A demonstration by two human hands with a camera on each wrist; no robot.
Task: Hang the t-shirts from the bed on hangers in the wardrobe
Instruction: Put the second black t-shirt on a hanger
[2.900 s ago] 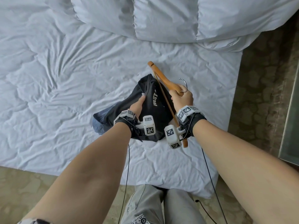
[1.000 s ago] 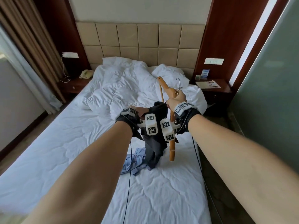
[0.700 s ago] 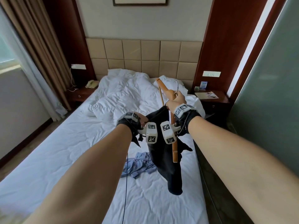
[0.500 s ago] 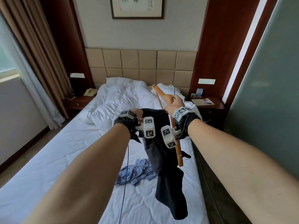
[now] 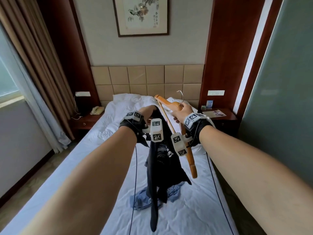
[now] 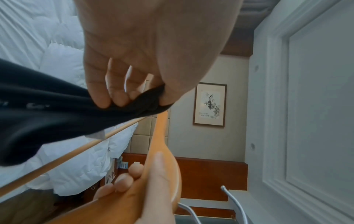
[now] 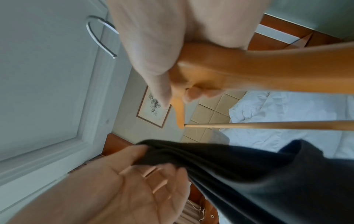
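A black t-shirt [image 5: 160, 160] is pinched at its upper edge between the curled fingers and thumb of the left hand [image 5: 148, 111] and is held hanging above the bed [image 5: 67, 175]. A wooden hanger [image 5: 176, 126] is gripped near its metal hook by the clenched right hand [image 5: 182, 112], just beside the shirt. A blue garment [image 5: 140, 200] is seen crumpled on the bed below.

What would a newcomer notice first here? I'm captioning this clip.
The black t-shirt dangling mid-frame over the white bed, pinched at its top by the left hand. Beside it, the right hand holds an orange wooden hanger, tilted. A crumpled blue garment lies on the sheet below.
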